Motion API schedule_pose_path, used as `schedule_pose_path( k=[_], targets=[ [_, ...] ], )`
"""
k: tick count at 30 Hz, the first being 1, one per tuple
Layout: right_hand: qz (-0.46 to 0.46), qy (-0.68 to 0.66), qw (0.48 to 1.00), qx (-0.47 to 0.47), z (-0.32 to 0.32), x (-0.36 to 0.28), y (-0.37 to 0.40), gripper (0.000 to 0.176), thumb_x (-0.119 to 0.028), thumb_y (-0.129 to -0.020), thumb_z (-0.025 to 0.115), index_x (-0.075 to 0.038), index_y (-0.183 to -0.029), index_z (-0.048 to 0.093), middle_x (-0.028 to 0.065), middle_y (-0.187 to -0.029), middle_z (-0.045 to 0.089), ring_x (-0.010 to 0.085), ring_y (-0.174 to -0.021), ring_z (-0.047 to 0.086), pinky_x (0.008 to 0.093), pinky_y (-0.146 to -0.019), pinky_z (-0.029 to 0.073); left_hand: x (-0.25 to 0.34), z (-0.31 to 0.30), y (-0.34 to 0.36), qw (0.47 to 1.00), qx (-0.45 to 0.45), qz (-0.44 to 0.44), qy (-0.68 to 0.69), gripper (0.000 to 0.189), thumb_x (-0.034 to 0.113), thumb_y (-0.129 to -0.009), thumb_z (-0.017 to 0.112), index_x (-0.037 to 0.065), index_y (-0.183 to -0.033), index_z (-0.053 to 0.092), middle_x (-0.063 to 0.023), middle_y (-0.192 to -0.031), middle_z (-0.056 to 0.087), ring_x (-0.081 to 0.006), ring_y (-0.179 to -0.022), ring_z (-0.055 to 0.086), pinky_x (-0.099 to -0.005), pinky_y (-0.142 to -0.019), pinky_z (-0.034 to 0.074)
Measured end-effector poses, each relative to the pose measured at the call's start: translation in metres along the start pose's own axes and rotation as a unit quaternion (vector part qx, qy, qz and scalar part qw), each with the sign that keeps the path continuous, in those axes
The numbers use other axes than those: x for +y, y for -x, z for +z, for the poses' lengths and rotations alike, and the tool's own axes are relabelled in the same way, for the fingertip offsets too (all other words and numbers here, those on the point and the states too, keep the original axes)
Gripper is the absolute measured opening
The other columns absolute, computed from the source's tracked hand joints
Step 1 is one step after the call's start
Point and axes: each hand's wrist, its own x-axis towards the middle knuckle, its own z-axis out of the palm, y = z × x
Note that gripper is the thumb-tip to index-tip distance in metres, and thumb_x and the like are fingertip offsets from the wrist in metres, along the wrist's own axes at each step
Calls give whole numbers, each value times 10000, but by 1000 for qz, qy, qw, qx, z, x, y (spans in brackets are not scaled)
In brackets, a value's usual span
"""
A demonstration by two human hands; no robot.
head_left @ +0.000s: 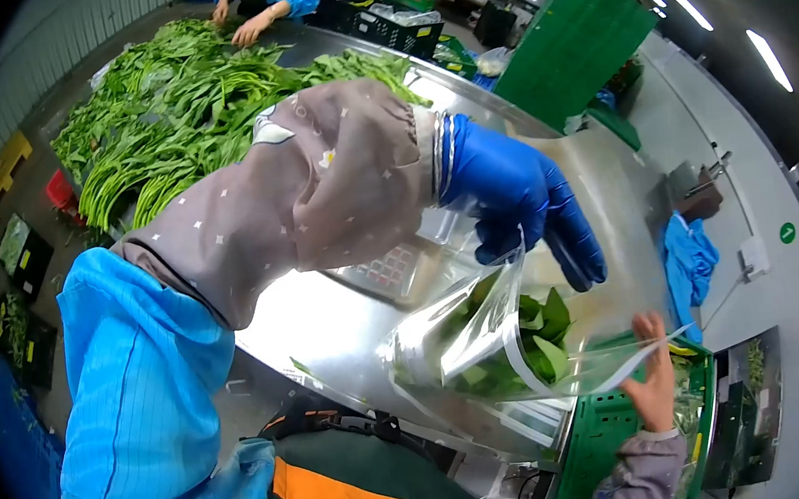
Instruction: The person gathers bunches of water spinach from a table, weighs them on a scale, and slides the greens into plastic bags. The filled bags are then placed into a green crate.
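Note:
A clear plastic bag (417, 347) with green leaves (545, 336) inside lies tilted over the metal table's near edge, its mouth spread wide. My left hand (528, 199), in a blue glove, is above the bag and pinches the upper rim of its mouth; some fingers extend down past it. At the lower right, my bare right hand (651, 380) grips the opposite rim, thumb and fingers on the film. Beneath the bag is a scale (387, 273) with a keypad, partly hidden by my left sleeve and the film.
Leafy greens (173, 108) are heaped on the metal table (277, 309). Across it, a co-worker's hands (253, 28) touch the heap. A green crate (593, 445) stands by my right hand. A green panel (574, 43) rises behind the table; blue cloth (688, 259) hangs at the right wall.

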Motion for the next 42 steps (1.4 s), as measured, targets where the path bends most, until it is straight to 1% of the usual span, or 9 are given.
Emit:
schedule_pose_path(
  k=[2, 6, 11, 18, 22, 23, 27, 31, 42],
  targets=[
    [-76, -183, 980, -31, 43, -28, -19, 906, -135, -625, 724, -1, -1354, 202, 175, -1344, 336, 281, -1244, 344, 367, -1021, 278, 5, 3, -1, 999, 37, 7, -7, 631, -129, -601, 470, 25, -1212, 498, -58, -1184, 551, -21, -577, 489, -164, -475, 385],
    [-52, -67, 996, 15, 76, -24, -73, 232, -111, -841, 535, 21, -1018, 606, 132, -1000, 616, 222, -959, 565, 302, -874, 393, 1, -43, -20, 984, 120, 86, -104, 572, -64, -635, 511, 24, -1201, 505, -121, -1128, 575, -102, -594, 582, -214, -474, 456],
    [-73, -235, 967, 67, 14, -56, -90, 357, -257, -930, 424, 37, -1093, 544, 145, -1012, 611, 203, -885, 588, 308, -821, 439, 58, -42, 27, 856, 384, 127, -323, 478, 0, -710, 499, 85, -1179, 526, -77, -896, 609, -152, -522, 531, -237, -492, 452],
    [-40, -10, 985, -166, 85, -17, 90, 165, -127, -738, 628, -135, -895, 679, 61, -1012, 634, 266, -1049, 535, 356, -884, 403, -108, 160, 65, 841, 169, 2, -515, 656, 48, -736, 503, 200, -1345, 310, -71, -1356, 366, -281, -790, 611, -343, -645, 513],
    [19, 108, 954, -281, 172, 37, 202, 240, -53, -694, 603, -152, -902, 667, 45, -1081, 591, 282, -1096, 488, 405, -912, 374, -283, 226, 68, 874, 392, -59, -280, 669, 320, -811, 565, 102, -1353, 238, -197, -1226, 464, -336, -907, 584, -367, -777, 482],
    [-40, 173, 940, -291, 170, 31, 205, 252, -8, -700, 550, -128, -898, 650, 78, -1062, 582, 299, -1068, 491, 415, -915, 362, -315, 241, 69, 865, 400, -276, -123, 746, 467, -786, 573, 56, -1331, 272, -209, -1159, 512, -340, -971, 563, -362, -839, 450],
    [9, 195, 979, -51, 171, -29, 129, 412, -159, -726, 618, -71, -1120, 539, 163, -1216, 467, 357, -1121, 416, 443, -948, 292, -372, 274, 67, 902, 336, -252, 97, 357, 444, -799, 573, 111, -853, 690, -97, -708, 648, -228, -651, 630, -301, -660, 490],
    [-33, 263, 962, 57, 228, -15, 59, 544, -301, -765, 603, -120, -1251, 436, 132, -1334, 355, 347, -1239, 279, 481, -1009, 203, -363, 288, 75, 911, 347, -117, -190, 272, 400, -812, 561, 175, -910, 677, -117, -790, 636, -280, -667, 611, -322, -630, 489],
    [-67, 283, 954, -72, 298, 22, 115, 512, -266, -745, 616, -96, -1204, 467, 136, -1299, 377, 348, -1214, 302, 479, -1004, 217, -404, 313, 79, 939, 292, -137, -117, 289, 379, -836, 538, 146, -953, 662, -122, -833, 644, -271, -721, 621, -337, -651, 484]
  ],
)
